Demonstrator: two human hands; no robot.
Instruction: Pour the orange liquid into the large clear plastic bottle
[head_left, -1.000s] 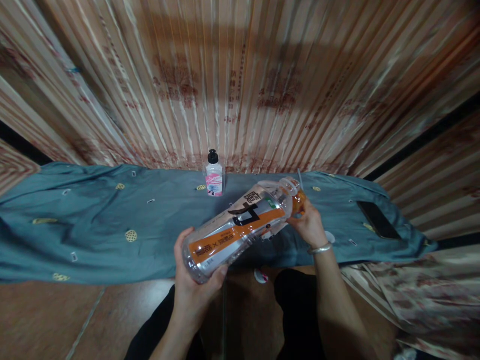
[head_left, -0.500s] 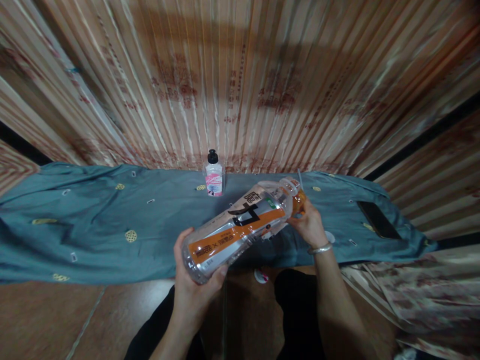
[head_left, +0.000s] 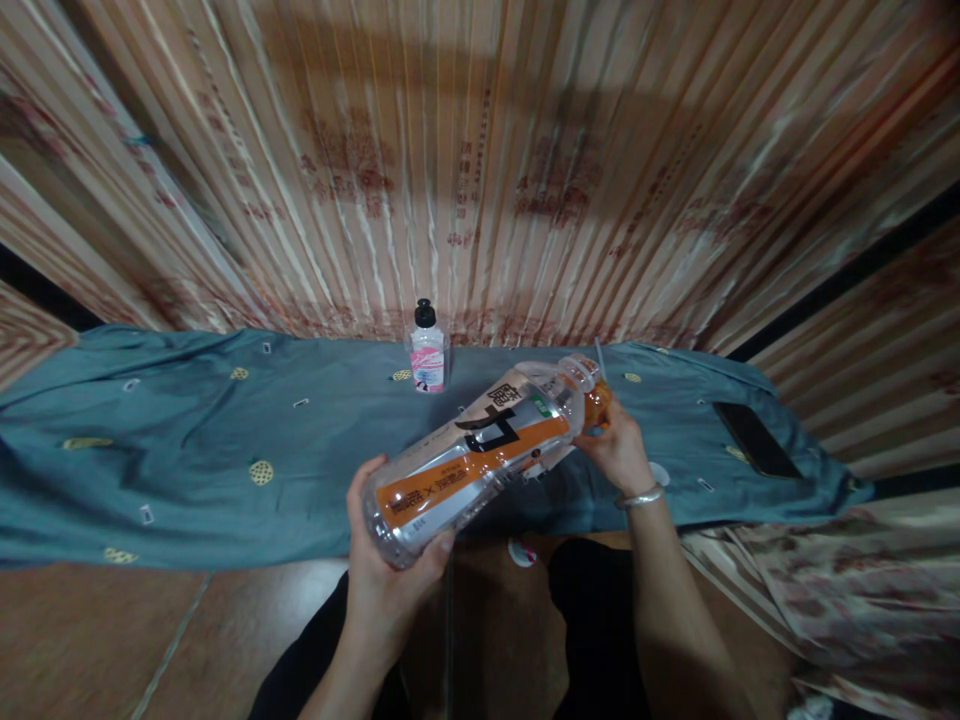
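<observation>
A large clear plastic bottle (head_left: 457, 460) with an orange and silver label is held slanted above the cloth, its neck toward the upper right. My left hand (head_left: 394, 555) is closed round its base, thumb and fingers on opposite sides. At the neck, my right hand (head_left: 619, 450) is closed on a small orange see-through object (head_left: 598, 402), whose kind I cannot make out. This object touches or lies right beside the bottle's neck. A thin pale stick (head_left: 600, 358) rises just behind it. On the right wrist is a silver bangle (head_left: 640, 497).
A small bottle (head_left: 428, 360) with a black cap and pink label stands at the back of the blue-green cloth (head_left: 187, 430). To the right lies a black phone (head_left: 757, 440). A round white disc (head_left: 658, 474) is by the right wrist. Pleated curtains (head_left: 480, 180) hang behind.
</observation>
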